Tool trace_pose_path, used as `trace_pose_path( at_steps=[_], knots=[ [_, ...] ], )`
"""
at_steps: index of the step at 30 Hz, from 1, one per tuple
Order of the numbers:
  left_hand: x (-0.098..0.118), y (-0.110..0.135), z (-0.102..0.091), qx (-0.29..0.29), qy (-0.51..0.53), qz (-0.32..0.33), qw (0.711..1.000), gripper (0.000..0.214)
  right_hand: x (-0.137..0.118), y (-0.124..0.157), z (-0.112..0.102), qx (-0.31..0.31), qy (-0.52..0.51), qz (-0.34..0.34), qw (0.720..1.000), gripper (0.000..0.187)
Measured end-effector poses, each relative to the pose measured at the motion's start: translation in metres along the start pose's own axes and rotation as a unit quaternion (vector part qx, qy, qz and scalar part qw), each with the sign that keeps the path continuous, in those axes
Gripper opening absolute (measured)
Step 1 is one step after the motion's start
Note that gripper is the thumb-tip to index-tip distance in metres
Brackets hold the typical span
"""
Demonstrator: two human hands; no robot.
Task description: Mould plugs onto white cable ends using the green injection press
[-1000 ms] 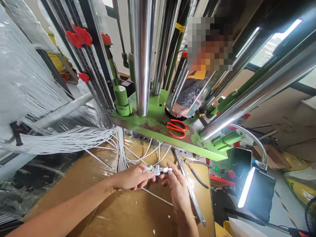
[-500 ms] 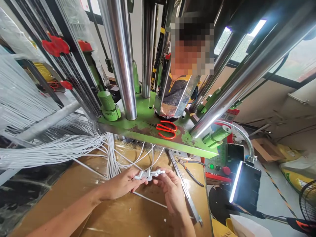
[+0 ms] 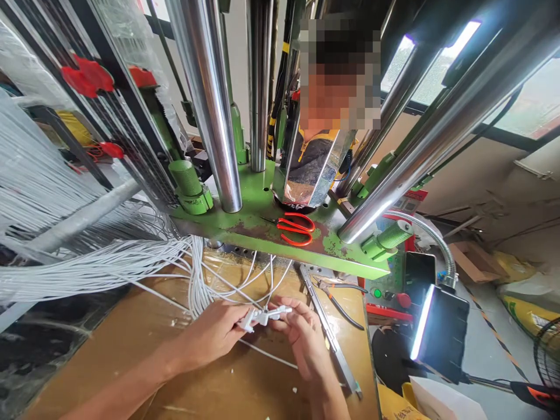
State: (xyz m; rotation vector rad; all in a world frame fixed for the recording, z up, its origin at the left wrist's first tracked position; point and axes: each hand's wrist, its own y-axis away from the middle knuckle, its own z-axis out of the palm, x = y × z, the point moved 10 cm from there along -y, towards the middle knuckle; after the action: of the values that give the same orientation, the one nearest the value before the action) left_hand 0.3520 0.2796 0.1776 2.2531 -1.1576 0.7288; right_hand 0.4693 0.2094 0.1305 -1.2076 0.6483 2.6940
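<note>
Between my two hands is a small white moulded plastic piece (image 3: 263, 317) with several arms; its exact kind I cannot make out. My left hand (image 3: 221, 328) pinches its left end between thumb and fingers. At the other end my right hand (image 3: 301, 329) is closed on it, thumb against the fingertips. Both hands are just above the brown covered table (image 3: 210, 385). Thin white cables (image 3: 201, 286) run close behind them, and one passes beneath the hands. My fingers hide part of the piece.
A green machine plate (image 3: 245, 233) with steel columns stands ahead, bearing red-handled scissors (image 3: 297, 228). Pliers (image 3: 339, 300) and a long metal bar (image 3: 328, 332) lie right of my hands. A lit lamp (image 3: 422, 324) and control panel stand at right. Another person is behind the machine.
The white piece has turned in my fingers, and its left end now tilts downward. My left hand has rolled slightly over it. The right hand stays nearly in place.
</note>
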Motion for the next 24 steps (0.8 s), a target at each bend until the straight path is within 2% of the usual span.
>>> trace_pose_path(
  at_steps=[5,9,12,19,24],
  knots=[
    [0.014,0.005,-0.004,0.038,-0.105,0.057,0.992,0.048,0.005,-0.001,-0.008,0.037,-0.015,0.006,0.999,0.023],
    [0.020,0.008,-0.007,0.083,-0.164,0.108,0.977,0.053,0.010,-0.002,-0.002,0.019,-0.034,0.018,0.999,0.025],
    [0.019,0.009,-0.008,0.099,-0.178,0.121,0.971,0.052,0.012,-0.002,0.002,0.008,-0.046,0.027,0.999,0.026],
    [0.013,0.006,-0.006,0.081,-0.153,0.108,0.979,0.052,0.010,0.000,0.005,-0.002,-0.056,0.017,0.998,0.025],
    [0.009,0.001,-0.006,0.033,-0.088,0.057,0.994,0.041,0.006,0.000,0.006,0.003,-0.046,0.001,0.999,0.025]
  ],
)
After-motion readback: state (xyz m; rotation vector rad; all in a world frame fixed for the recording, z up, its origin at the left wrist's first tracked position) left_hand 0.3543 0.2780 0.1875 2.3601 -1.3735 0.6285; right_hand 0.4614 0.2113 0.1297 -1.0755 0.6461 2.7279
